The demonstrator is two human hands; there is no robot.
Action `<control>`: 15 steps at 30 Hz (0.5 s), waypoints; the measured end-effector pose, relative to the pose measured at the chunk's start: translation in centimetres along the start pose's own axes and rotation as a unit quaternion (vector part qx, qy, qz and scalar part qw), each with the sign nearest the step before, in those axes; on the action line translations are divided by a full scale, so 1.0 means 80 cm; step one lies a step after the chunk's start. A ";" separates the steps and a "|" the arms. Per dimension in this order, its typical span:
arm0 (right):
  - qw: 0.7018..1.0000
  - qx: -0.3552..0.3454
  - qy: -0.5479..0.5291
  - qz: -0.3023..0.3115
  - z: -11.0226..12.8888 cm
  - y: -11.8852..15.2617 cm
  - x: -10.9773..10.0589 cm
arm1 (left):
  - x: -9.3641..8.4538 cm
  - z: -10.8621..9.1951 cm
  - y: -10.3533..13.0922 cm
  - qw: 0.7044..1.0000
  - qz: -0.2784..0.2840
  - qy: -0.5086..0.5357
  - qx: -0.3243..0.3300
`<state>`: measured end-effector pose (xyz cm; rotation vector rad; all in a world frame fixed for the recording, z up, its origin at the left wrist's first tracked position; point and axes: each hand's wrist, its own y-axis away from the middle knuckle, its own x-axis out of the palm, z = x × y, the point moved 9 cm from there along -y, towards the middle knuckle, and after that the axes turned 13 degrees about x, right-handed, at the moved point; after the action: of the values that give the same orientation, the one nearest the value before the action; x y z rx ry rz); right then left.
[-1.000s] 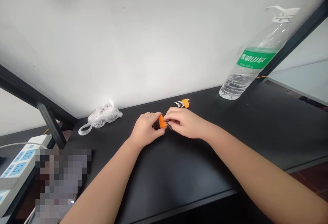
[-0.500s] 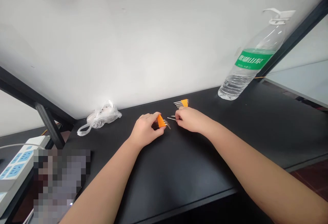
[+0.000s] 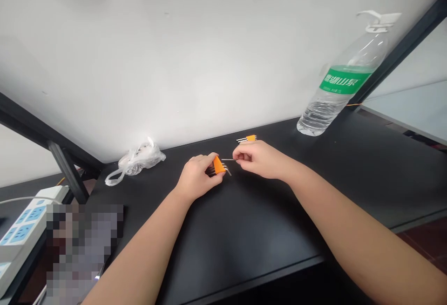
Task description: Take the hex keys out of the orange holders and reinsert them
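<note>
My left hand [image 3: 197, 178] is closed on an orange holder [image 3: 219, 165] with several metal L-shaped keys in it, their bent ends pointing right. Close by on the right, my right hand [image 3: 256, 159] pinches a thin metal key [image 3: 229, 159], whose free end points left at the holder's upper edge. Whether that tip touches the holder is too small to tell. Behind my right hand lies a second orange holder [image 3: 250, 138] with several metal keys, partly hidden by the hand. Both hands are over the black table [image 3: 244, 230].
A large water bottle [image 3: 345, 80] with a green label stands at the back right. At the back left lies a clear plastic bag [image 3: 141, 158]. A white power strip [image 3: 26, 226] is at the far left, beside a pixelated area. The wall rises behind the table.
The key in my right hand has moved left and up to the holder and now lies nearly level. My right hand covers more of the second holder. My left hand has barely moved.
</note>
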<state>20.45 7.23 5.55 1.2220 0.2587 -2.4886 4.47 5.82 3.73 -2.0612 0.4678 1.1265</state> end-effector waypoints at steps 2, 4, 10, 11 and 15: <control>1.000 -0.021 0.000 -0.009 0.004 0.002 -0.001 | 0.000 0.000 0.000 1.000 -0.002 -0.001 0.001; 0.999 -0.032 0.003 -0.011 0.005 0.002 0.000 | 0.000 0.000 0.000 1.000 -0.003 -0.004 0.002; 0.998 -0.052 0.012 -0.041 0.009 0.004 0.000 | 0.001 -0.002 0.000 1.000 -0.003 -0.014 0.015; 0.997 -0.057 0.007 -0.043 0.013 0.005 0.001 | 0.001 -0.003 0.000 1.000 -0.002 -0.018 0.018; 0.997 -0.067 -0.034 -0.016 0.028 0.008 0.017 | 0.003 -0.008 -0.001 0.999 0.000 -0.028 0.035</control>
<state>18.31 5.66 5.85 1.0853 0.4225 -2.4903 5.02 5.42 3.81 -1.9640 0.4718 1.1488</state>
